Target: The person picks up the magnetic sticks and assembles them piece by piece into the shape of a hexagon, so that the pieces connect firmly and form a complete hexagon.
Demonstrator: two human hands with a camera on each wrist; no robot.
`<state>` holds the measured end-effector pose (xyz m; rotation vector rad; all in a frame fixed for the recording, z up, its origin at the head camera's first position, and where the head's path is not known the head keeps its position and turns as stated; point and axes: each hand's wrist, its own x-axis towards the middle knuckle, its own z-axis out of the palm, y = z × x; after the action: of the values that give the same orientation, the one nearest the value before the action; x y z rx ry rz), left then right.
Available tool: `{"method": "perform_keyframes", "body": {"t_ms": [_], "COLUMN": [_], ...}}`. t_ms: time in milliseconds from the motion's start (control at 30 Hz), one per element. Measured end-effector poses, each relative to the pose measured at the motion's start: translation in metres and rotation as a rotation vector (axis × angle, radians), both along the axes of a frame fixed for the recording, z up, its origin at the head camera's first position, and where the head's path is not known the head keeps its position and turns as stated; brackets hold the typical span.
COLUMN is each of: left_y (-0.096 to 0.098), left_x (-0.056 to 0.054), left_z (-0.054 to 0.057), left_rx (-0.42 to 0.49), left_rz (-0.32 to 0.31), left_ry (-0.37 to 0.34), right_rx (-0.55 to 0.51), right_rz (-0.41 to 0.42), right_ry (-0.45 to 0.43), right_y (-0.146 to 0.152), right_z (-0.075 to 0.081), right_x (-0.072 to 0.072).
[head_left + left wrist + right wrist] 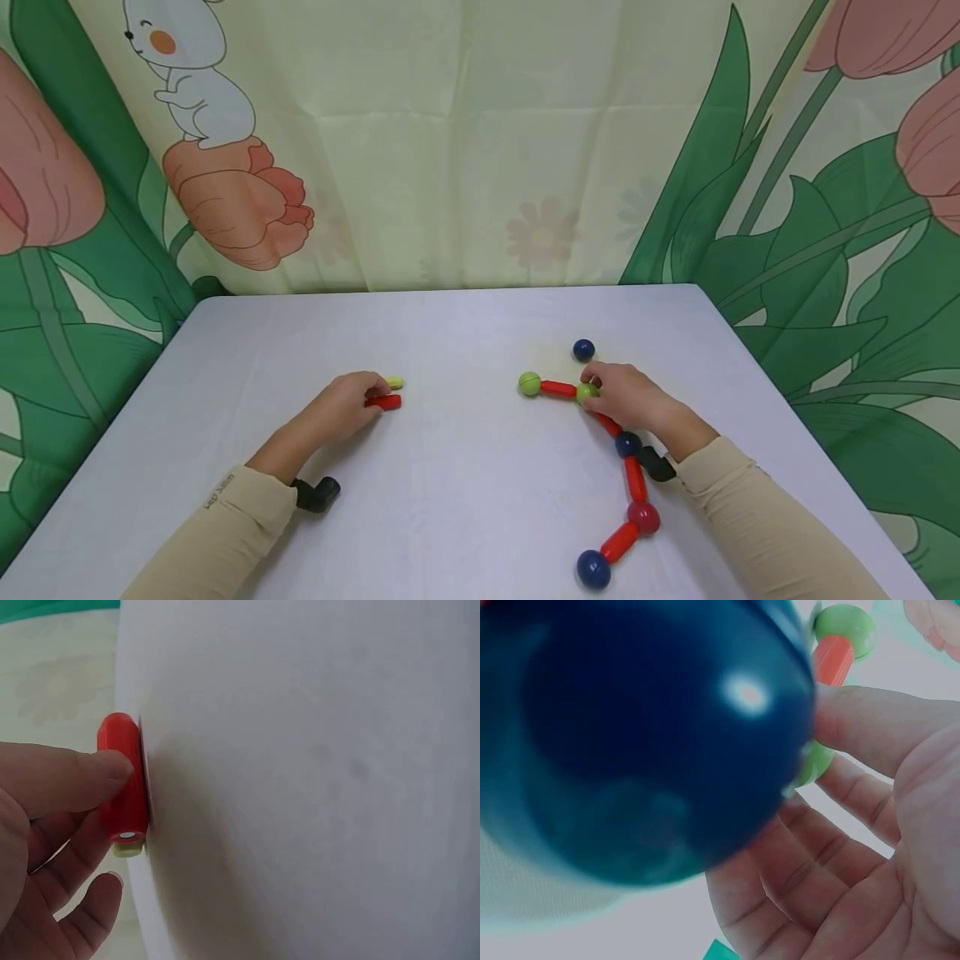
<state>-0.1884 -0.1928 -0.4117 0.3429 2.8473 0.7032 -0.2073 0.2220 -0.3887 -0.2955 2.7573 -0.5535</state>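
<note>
My left hand [343, 408] pinches a red rod [386, 402] at the table's left middle, thumb on its side in the left wrist view. A yellow-green rod [395, 382] lies just beyond it, mostly hidden behind the red one in that view. On the right, my right hand [628, 397] holds a green ball [584, 394] within a bent chain of balls and red rods. Leftward from it run a red rod [558, 389] and an end green ball [529, 383]. Toward me come a blue ball [627, 444], a crimson ball [643, 517] and an end blue ball [594, 570].
A loose blue ball [583, 350] sits behind my right hand on the white table [465, 467]. In the right wrist view a blue ball [652, 735] looms close and blocks much of the scene. A printed curtain [465, 167] hangs behind the table.
</note>
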Motion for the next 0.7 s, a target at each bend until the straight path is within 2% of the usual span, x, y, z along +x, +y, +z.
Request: {"method": "perform_keyframes", "body": {"t_ms": [167, 300, 500, 700], "left_y": [0.007, 0.025, 0.06, 0.09], "left_x": [0.002, -0.001, -0.012, -0.03], "left_z": [-0.004, -0.001, 0.01, 0.013], "left_rx": [-0.008, 0.011, 0.035, 0.024], "left_rz": [-0.048, -0.084, -0.139, -0.177], "left_ry": [0.028, 0.035, 0.041, 0.033], "right_rx": [-0.001, 0.0, -0.009, -0.008], "right_rz": [0.006, 0.01, 0.003, 0.01], "right_ry": [-0.004, -0.003, -0.006, 0.0], "right_y": [0.001, 0.002, 0.0, 0.0], "right_z": [0.0, 0.001, 0.001, -0.001], "right_x": [0.0, 0.001, 0.0, 0.0]}}
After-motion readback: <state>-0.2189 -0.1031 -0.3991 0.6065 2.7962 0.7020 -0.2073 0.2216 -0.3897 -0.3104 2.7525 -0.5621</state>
